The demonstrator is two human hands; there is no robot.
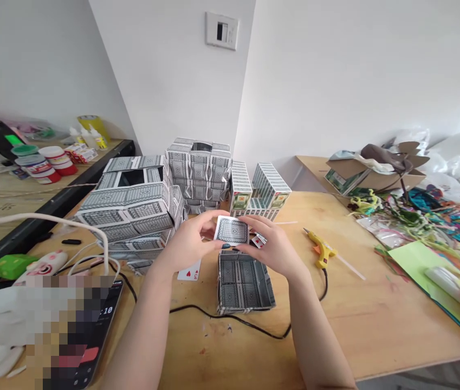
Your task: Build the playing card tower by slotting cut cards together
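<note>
1. Okay, phone [110, 309] is showing "10" at the end of its clock digits; pixelation is masking much of the rest.
2. Loose card [189, 271] by the left wrist is showing a red heart; its corner mark is reading too small to be sure.
3. Narrow boxes [271, 187] are carrying green-and-orange labels, print too small to read. Tubs [39, 169] are wearing labels, also illegible.
4. Held card [233, 232] is facing back-side up to the camera, its patterned back showing, sitting in the air above the far edge of the open box [247, 281].
5. Left hand [192, 238] is pinching the held card's left side; right hand [269, 245] is pinching its right side. Both are clamping that one card, thumbs nearly meeting below.
6. Right hand is partly covering more cards [259, 240] lying behind it; can't count them. Frame edge is cutting off the pile of scraps [457, 211].
7. Counting: two big card-covered structures [128, 208] are standing behind, left of the narrow boxes; one glue gun [322, 250] is lying right of the hands, one glue stick [350, 264] just beside it; one black marker [71, 241] is lying left; three small bottles [97, 138] are standing far left.
</note>
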